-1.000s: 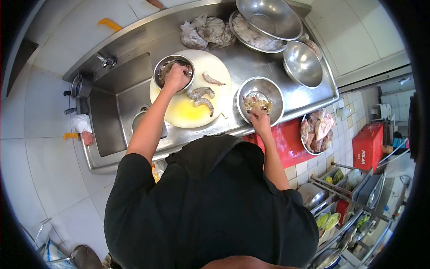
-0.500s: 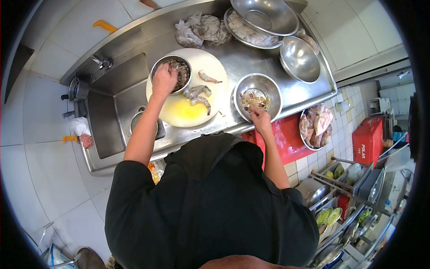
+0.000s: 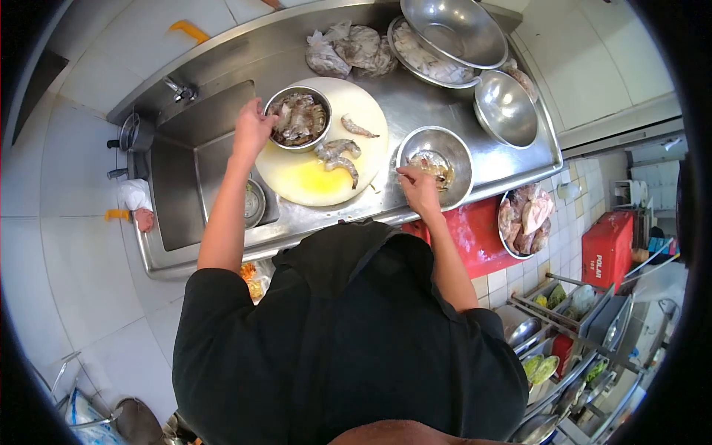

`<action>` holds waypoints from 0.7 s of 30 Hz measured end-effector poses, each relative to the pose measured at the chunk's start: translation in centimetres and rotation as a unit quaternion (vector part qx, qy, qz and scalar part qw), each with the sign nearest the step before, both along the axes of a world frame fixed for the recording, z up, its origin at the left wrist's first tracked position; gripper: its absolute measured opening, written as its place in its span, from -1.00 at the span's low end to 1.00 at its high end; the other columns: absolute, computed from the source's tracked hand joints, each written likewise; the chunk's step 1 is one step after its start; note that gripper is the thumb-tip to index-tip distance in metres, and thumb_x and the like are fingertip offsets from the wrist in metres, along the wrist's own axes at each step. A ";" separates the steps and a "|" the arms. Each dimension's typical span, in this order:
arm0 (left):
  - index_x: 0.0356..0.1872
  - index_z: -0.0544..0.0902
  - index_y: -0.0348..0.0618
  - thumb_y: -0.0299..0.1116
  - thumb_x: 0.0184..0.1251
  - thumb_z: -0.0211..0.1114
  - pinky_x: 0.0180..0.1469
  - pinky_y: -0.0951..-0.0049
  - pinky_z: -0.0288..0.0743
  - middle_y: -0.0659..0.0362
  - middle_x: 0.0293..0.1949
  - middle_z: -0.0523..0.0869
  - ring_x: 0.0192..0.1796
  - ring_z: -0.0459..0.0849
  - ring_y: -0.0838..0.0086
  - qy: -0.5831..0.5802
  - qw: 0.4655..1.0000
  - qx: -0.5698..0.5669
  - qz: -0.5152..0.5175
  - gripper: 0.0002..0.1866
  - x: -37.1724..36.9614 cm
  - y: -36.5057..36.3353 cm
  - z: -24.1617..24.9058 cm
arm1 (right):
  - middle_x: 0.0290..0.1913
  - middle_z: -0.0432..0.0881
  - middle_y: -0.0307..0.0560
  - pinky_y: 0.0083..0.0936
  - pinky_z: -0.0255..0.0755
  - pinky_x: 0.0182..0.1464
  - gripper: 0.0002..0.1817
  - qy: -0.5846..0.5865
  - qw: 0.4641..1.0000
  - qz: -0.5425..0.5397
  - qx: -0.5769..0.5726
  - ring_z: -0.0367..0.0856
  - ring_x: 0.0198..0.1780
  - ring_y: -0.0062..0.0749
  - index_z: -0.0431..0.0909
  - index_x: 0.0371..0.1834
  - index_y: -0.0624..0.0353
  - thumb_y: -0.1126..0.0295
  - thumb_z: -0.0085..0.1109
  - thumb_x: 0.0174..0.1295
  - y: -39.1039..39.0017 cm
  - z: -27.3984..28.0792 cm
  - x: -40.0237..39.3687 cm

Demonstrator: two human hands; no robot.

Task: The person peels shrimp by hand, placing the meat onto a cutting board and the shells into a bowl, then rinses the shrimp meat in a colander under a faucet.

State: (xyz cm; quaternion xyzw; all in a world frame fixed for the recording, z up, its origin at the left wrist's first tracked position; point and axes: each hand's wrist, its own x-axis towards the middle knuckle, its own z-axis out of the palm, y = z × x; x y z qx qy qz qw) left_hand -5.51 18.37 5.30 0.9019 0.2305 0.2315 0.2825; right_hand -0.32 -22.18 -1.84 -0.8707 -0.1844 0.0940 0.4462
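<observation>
My left hand (image 3: pixel 254 127) is at the left rim of a steel bowl (image 3: pixel 325 141) of raw shrimp (image 3: pixel 301 120), its visible fingers apart. The bowl stands on a round, pale cutting board (image 3: pixel 297 182) with a yellow patch. Several loose shrimp (image 3: pixel 343 170) lie right of the bowl, one (image 3: pixel 359 127) apart from the others. My right hand (image 3: pixel 420 190) is over the lower left rim of another steel bowl (image 3: pixel 458 152), fingers drawn together; what they hold, if anything, is hidden. Shrimp scraps (image 3: pixel 439 169) lie in that bowl.
A sink basin (image 3: pixel 178 215) is at the left. Plastic bags (image 3: pixel 360 48), stacked steel bowls (image 3: pixel 460 30) and another bowl (image 3: pixel 506 107) stand behind. Right of me are a red surface (image 3: pixel 475 233), a meat bowl (image 3: pixel 525 219) and shelving (image 3: pixel 578 334).
My left hand has moved left, from inside the shrimp bowl to its rim. My right hand has drawn back from the scraps toward its bowl's left edge. The view has shifted slightly.
</observation>
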 end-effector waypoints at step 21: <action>0.04 0.57 -0.25 -0.38 0.15 0.26 0.09 0.05 0.56 -0.19 -0.08 0.75 0.02 0.73 -0.03 0.266 0.963 -0.001 -0.042 -0.61 5.8 -8.4 -1.1 | -0.11 0.74 0.18 -0.37 0.53 -0.11 -0.67 0.114 0.991 0.056 -0.041 0.70 -0.25 -0.20 0.71 0.02 0.22 0.38 0.22 0.22 0.5 -0.5 -3.2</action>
